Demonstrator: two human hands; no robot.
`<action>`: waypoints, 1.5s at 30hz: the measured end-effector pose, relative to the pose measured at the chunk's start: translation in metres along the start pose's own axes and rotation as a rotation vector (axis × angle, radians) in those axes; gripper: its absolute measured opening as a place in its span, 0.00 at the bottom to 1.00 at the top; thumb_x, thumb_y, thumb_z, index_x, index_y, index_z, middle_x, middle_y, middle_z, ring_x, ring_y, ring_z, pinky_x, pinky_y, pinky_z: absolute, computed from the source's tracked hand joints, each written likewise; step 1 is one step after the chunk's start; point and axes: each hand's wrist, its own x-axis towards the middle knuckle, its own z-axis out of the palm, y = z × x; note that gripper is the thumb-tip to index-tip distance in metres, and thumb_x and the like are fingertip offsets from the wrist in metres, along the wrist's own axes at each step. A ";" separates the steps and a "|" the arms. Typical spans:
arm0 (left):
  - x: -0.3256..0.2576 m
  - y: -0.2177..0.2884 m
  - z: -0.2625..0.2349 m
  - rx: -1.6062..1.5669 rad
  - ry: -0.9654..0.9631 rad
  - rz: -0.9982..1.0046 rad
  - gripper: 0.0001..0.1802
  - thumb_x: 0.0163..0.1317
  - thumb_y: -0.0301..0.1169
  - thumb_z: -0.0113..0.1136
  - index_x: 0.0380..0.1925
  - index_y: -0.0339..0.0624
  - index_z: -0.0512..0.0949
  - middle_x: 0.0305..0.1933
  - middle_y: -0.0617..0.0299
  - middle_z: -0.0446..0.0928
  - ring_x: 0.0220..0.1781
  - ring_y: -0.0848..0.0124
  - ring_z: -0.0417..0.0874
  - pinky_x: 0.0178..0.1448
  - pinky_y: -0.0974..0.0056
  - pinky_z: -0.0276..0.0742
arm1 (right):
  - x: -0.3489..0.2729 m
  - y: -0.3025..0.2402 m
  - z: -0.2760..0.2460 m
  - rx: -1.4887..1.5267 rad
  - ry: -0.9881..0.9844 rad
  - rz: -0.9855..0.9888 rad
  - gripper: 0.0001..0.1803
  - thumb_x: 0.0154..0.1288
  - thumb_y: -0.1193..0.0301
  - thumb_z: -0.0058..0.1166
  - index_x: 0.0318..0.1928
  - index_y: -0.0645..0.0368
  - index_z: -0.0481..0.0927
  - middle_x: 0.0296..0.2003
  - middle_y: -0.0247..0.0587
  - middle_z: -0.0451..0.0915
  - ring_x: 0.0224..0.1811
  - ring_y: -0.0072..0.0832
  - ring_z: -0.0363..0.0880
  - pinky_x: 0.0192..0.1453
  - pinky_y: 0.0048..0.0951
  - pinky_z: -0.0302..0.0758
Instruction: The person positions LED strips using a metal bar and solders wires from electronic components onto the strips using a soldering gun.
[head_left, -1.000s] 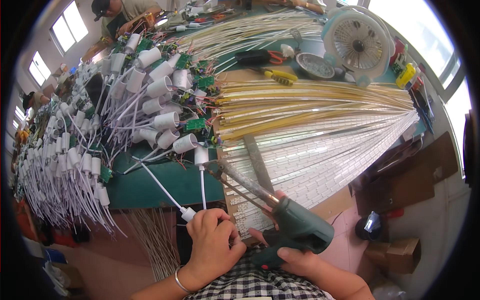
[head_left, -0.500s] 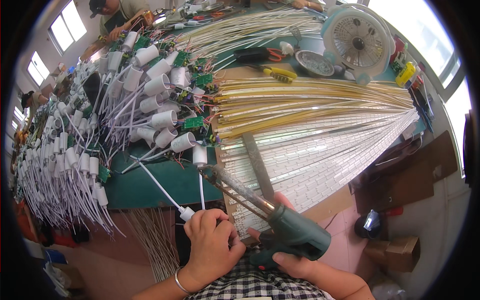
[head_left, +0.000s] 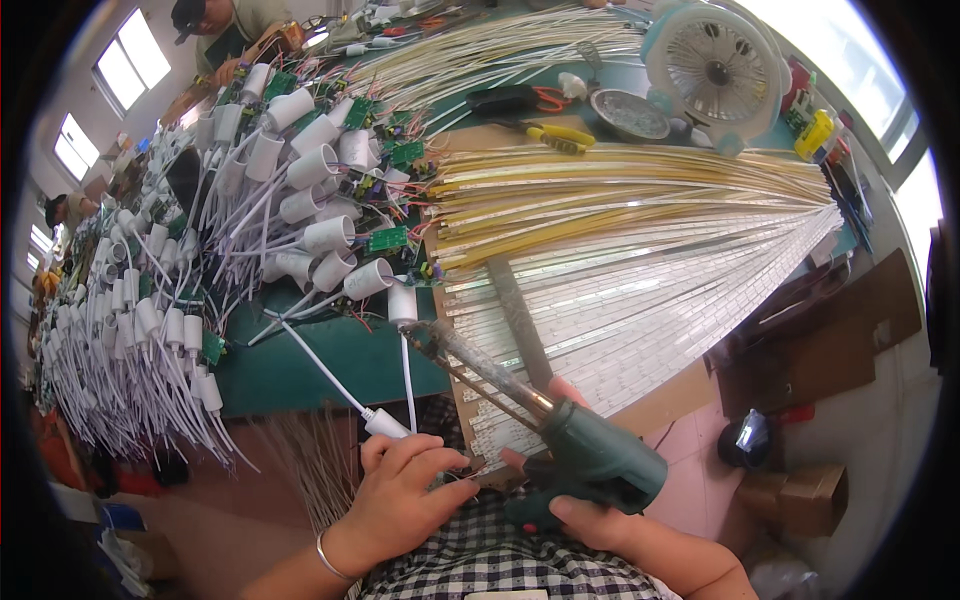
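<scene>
Wrapping round the handle (head_left: 536, 508) of a green soldering gun (head_left: 607, 455), the right hand (head_left: 585, 522) holds it right of the left hand (head_left: 405, 495), whose fingers (head_left: 432, 464) curl beside a white cylinder (head_left: 385, 424); whether they pinch anything cannot be told. The gun's stained metal barrel (head_left: 495, 370) points far and left. Pale strips (head_left: 620, 310) and white sockets (head_left: 312, 168) lie on the green table (head_left: 330, 365); bright windows (head_left: 132, 62) stand left and right.

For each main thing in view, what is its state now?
Left hand, fingers bent; hold unclear
Soldering gun, held; heat unclear
Right hand, closed around the soldering gun
White strips, laid side by side
Metal bar, lying across the strips
Yellow-handled tool, lying unheld
Fan, upright; whether spinning, unclear
White cylinders, heaped
</scene>
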 end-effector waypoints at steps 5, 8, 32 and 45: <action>0.001 -0.003 0.011 -0.155 0.010 -0.163 0.13 0.39 0.28 0.70 0.28 0.53 0.80 0.34 0.71 0.77 0.44 0.66 0.75 0.50 0.58 0.57 | 0.000 0.000 0.002 -0.059 0.012 -0.023 0.52 0.53 0.74 0.56 0.71 0.62 0.35 0.55 0.40 0.66 0.56 0.25 0.67 0.62 0.30 0.64; 0.008 -0.001 0.006 -0.285 0.041 -0.322 0.09 0.44 0.30 0.68 0.28 0.51 0.80 0.30 0.72 0.77 0.41 0.70 0.76 0.49 0.59 0.55 | -0.001 -0.002 0.002 -0.041 0.014 -0.003 0.52 0.53 0.74 0.56 0.71 0.62 0.35 0.55 0.41 0.66 0.56 0.25 0.67 0.63 0.30 0.63; 0.028 0.016 0.012 -0.047 0.030 -0.315 0.07 0.41 0.28 0.64 0.19 0.49 0.73 0.21 0.71 0.71 0.33 0.68 0.70 0.47 0.54 0.53 | -0.043 -0.040 -0.002 0.115 0.080 0.313 0.47 0.56 0.73 0.58 0.69 0.63 0.42 0.61 0.47 0.63 0.65 0.34 0.62 0.65 0.42 0.67; 0.032 0.017 0.013 -0.023 0.018 -0.298 0.09 0.42 0.29 0.63 0.17 0.47 0.70 0.19 0.68 0.70 0.30 0.67 0.69 0.46 0.55 0.54 | -0.108 -0.030 -0.035 -1.068 0.180 -0.030 0.17 0.56 0.70 0.60 0.46 0.62 0.75 0.41 0.49 0.75 0.42 0.41 0.74 0.47 0.37 0.70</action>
